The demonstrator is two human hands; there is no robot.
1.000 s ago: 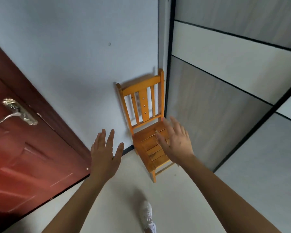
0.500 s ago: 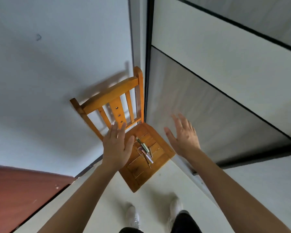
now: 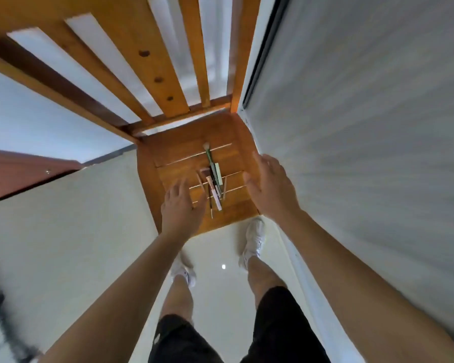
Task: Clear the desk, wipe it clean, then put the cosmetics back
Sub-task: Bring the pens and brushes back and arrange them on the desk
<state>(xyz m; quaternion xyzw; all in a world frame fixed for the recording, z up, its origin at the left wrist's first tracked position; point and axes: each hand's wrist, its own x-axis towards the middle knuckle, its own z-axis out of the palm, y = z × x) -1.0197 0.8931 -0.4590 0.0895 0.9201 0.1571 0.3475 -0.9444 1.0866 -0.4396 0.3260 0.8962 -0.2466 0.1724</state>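
Cosmetics (image 3: 213, 182) lie in one loose bundle on the slatted seat of a wooden chair (image 3: 173, 158), roughly mid-seat and pointing front to back. The bundle sits between the two hands. The left hand (image 3: 182, 208) is just beside its near end, on the left, over the front part of the seat. The right hand (image 3: 270, 189) is a little farther off to the right, over the seat's right edge. Both hands are spread, fingers straight and apart, palms down, holding nothing. Whether either touches the seat or the bundle cannot be told.

Counted: at least six slim pieces, overlapping, so the exact number is unclear. One is a brush (image 3: 208, 153) with a green handle and a pale tip, reaching farthest toward the backrest. One is a pale green stick (image 3: 218, 174), one a pink-and-white tube (image 3: 215, 196), and the rest are thin pencil-like sticks.

One chair stands against the wall, its right side by a grey panel (image 3: 351, 127). Two white shoes (image 3: 254, 239) stand on the pale floor (image 3: 76, 231) before it.
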